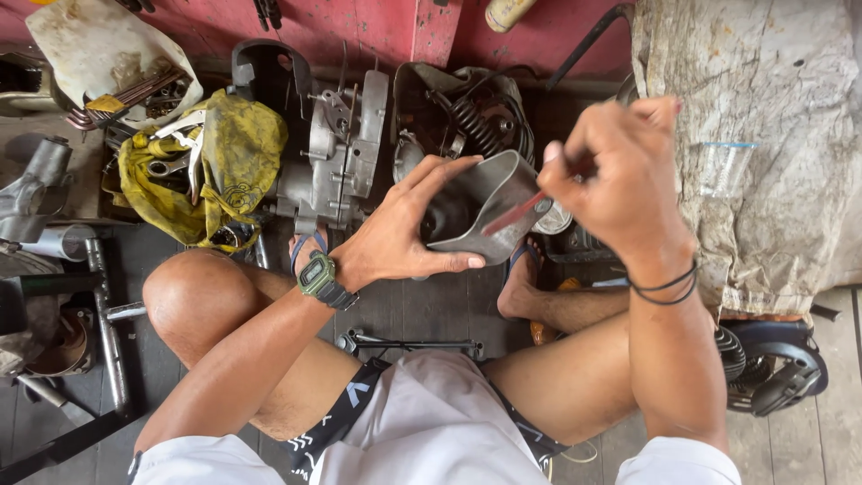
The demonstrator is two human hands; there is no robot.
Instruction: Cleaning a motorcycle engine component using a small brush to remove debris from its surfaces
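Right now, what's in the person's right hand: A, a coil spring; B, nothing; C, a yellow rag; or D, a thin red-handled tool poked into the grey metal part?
D: the right hand pinches a thin red-handled tool whose tip enters the grey metal part, which the left hand holds.

Green digital watch (318, 277) on L wrist, black bands (665, 287) on R, white shorts (431, 422).

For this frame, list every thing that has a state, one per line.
left hand: gripping the grey metal part
grey metal part: held up, hollow opening facing the camera
right hand: pinching the red tool
red tool: tip inside the part
engine casing: on the floor, untouched
yellow cloth: crumpled, tools lying on it
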